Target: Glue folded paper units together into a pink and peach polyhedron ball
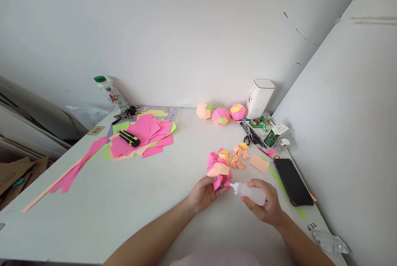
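Two hands full: left hand (203,195) around paper model (219,171), right hand (266,208) around glue bottle (252,194), sideways, nozzle leftward.

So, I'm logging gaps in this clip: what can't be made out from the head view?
Head view:
Underside of the folded paper piece: hidden by the left hand.
Back end of the squeeze bottle: wrapped by the right hand.
Whether its nozzle touches the paper: too small to tell.
Label on the green-capped bottle: too small to read.

Table (124,200) bare at left; scraps (237,156) and phone (293,181) crowd right
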`<action>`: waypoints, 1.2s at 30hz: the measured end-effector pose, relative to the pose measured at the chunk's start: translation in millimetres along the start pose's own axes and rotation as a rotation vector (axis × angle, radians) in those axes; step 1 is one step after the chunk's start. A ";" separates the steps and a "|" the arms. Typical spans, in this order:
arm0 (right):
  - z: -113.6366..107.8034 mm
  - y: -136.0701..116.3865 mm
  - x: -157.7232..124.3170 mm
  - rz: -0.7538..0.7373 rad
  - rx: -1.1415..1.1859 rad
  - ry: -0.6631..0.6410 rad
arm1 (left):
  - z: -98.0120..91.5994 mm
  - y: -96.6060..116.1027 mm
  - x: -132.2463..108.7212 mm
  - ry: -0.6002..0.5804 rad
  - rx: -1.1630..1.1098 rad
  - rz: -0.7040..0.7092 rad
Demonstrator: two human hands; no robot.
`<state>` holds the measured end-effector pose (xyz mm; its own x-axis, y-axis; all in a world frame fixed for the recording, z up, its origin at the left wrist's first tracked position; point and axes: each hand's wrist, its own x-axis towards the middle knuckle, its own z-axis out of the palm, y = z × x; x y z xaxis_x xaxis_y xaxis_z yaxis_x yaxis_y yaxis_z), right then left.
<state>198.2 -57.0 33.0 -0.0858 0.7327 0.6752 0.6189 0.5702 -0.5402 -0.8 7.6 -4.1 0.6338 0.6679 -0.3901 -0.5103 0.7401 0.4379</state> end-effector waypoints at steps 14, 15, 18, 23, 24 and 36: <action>-3.3 1.0 -3.5 0.139 0.078 0.056 | 0.2 -0.4 -0.7 0.031 0.011 -0.031; -3.8 0.9 -3.4 0.141 0.088 0.051 | 0.3 -0.3 -0.7 0.028 0.009 -0.032; -4.0 0.5 -2.6 0.115 0.112 0.026 | 0.7 0.2 -0.2 0.024 0.007 -0.031; -3.3 -1.2 -1.7 0.035 0.103 0.000 | 1.7 0.0 -0.5 0.040 0.004 -0.028; -3.2 -1.6 -1.6 0.023 0.098 -0.003 | 1.9 -0.1 -0.7 0.039 0.002 -0.024; -1.8 -0.4 -0.7 -0.027 0.066 -0.041 | 2.6 -0.5 0.4 0.023 0.009 -0.015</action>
<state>199.5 -58.4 33.7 -0.1339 0.7307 0.6694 0.5637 0.6118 -0.5550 1.2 7.3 -2.4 0.6277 0.6587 -0.4150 -0.4959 0.7492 0.4391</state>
